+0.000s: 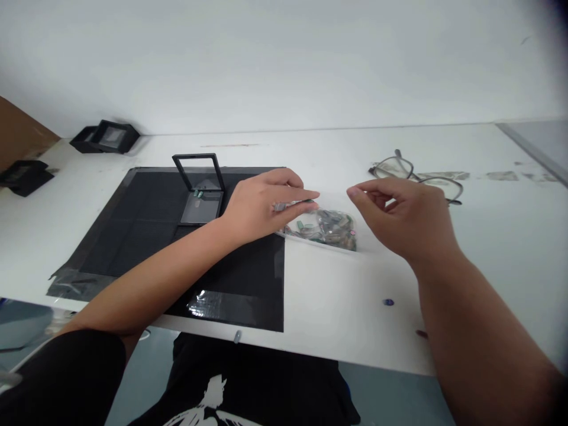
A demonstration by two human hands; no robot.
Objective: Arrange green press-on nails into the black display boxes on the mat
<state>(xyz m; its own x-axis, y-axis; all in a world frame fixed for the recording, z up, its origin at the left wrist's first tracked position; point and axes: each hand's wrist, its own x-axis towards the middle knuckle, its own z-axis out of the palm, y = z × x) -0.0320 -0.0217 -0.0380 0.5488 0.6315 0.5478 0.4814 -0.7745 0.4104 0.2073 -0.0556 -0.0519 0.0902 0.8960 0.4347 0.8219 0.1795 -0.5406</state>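
My left hand (264,201) hovers over the near end of a clear plastic bag (337,225) of small mixed pieces. Thumb and fingertips pinch what looks like a small dark green piece, mostly covered. Just right of the bag, my right hand (399,216) is raised with thumb and forefinger together; whether anything sits between them is hidden. The bag lies in a shallow white tray (319,241) with loose green bits at its left. Left of my left hand, a black hinged display frame (197,157) stands with its lid upright; small green pieces (198,193) rest on its clear film.
Under the frame is a black mat (146,225) taped to the white table. Eyeglasses (417,176) lie behind my right hand. A small blue piece (389,302) and a brown one (421,334) lie nearer me. Black frames (106,137) stand at the back left.
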